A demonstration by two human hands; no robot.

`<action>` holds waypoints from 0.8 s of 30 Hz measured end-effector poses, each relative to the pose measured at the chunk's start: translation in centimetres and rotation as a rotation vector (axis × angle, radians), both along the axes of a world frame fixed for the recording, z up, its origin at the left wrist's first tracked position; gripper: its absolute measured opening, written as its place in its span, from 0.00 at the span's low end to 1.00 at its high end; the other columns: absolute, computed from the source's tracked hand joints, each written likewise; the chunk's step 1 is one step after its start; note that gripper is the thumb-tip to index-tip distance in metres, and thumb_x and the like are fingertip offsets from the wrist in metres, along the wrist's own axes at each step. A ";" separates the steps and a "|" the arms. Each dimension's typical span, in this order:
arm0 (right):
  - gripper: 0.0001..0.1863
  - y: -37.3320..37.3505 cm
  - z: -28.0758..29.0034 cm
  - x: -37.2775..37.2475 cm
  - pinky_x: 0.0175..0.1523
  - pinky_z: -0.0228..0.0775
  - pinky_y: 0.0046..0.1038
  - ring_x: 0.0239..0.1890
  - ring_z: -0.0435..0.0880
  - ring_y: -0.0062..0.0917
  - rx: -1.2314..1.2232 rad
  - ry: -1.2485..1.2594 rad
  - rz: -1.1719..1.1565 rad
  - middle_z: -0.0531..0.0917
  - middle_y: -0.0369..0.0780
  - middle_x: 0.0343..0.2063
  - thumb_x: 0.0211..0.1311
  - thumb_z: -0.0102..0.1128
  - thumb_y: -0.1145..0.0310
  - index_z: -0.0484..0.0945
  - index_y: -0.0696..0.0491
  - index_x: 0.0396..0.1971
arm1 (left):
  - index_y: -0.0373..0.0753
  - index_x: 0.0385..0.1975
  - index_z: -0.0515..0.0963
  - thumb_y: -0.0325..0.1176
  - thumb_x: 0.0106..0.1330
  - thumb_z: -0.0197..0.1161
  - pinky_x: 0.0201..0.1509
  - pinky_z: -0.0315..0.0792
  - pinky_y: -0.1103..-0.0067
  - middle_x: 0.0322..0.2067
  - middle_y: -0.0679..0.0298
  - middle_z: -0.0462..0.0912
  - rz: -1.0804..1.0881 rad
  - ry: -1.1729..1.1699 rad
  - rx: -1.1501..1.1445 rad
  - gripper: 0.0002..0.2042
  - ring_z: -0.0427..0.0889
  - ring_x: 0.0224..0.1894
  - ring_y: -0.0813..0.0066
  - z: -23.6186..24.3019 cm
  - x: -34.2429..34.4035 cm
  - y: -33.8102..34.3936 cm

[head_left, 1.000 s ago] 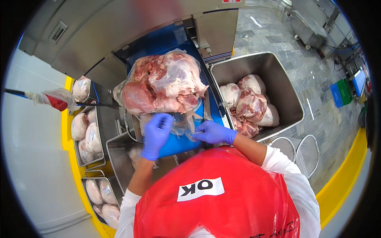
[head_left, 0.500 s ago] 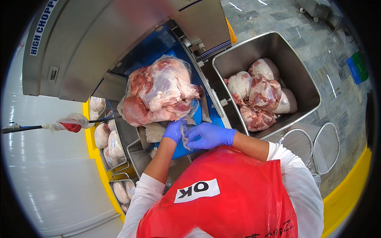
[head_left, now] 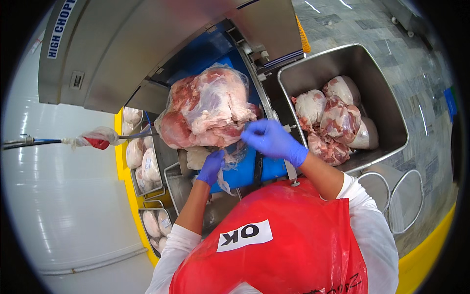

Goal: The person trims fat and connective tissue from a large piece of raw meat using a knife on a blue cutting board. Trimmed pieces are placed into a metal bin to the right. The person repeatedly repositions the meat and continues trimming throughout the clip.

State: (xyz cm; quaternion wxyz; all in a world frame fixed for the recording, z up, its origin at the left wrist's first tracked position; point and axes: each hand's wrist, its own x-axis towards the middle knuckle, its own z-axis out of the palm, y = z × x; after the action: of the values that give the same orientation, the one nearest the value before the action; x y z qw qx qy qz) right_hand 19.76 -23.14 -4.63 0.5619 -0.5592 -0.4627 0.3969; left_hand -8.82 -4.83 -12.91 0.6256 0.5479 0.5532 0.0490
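Note:
A big block of pink and red meat (head_left: 215, 108), partly wrapped in clear plastic film, lies on the blue surface (head_left: 274, 166) of the steel machine. My left hand (head_left: 211, 166), in a blue glove, is closed on crumpled plastic film (head_left: 225, 181) below the meat's near edge. Beside it lies a pale, whitish piece (head_left: 197, 158). My right hand (head_left: 274, 139), also gloved, is at the meat's lower right edge. Its thumb and fingers are drawn together there; what is between them is too small to make out.
To the right stands a deep steel bin (head_left: 387, 98) holding several pieces of meat (head_left: 341, 120). Trays of wrapped meat (head_left: 151, 164) sit at the left along a yellow edge. A steel machine housing (head_left: 117, 49) rises at the far left. Wire-rimmed hoops (head_left: 405, 201) stand at the right.
My right hand has moved away from my left, up and to the right, to the meat's edge. My left hand still grips the film, which now hangs below it. The view has shifted slightly.

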 end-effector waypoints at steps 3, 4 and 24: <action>0.14 3.9 0.5 2.7 0.44 0.80 0.29 0.34 0.85 0.16 0.068 0.094 -0.202 0.90 0.41 0.29 0.69 0.69 0.62 0.89 0.59 0.41 | 0.39 0.46 0.82 0.43 0.79 0.62 0.38 0.73 0.73 0.32 0.66 0.81 -0.079 0.092 0.202 0.13 0.78 0.31 0.73 -1.0 -1.7 0.0; 0.15 5.0 0.5 3.5 0.46 0.81 0.29 0.35 0.87 0.19 0.063 0.078 -0.218 0.91 0.42 0.32 0.68 0.70 0.62 0.89 0.61 0.42 | 0.36 0.47 0.82 0.44 0.78 0.63 0.40 0.75 0.69 0.34 0.62 0.84 -0.116 0.209 0.298 0.15 0.81 0.32 0.68 -1.2 -2.1 -0.1; 0.12 24.9 -3.6 10.8 0.59 0.78 0.46 0.53 0.87 0.54 -0.119 -0.600 -0.166 0.88 0.56 0.47 0.71 0.57 0.66 0.83 0.55 0.48 | 0.38 0.78 0.66 0.38 0.73 0.72 0.53 0.82 0.71 0.64 0.48 0.81 0.004 0.066 0.701 0.36 0.87 0.51 0.66 8.6 -6.3 -9.1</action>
State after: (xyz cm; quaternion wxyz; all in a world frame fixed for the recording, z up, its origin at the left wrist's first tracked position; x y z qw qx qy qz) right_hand 30.58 1.74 -8.20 0.3971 -0.7192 -0.5364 0.1935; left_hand -15.11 -13.92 -4.27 0.3813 0.7296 0.5237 0.2193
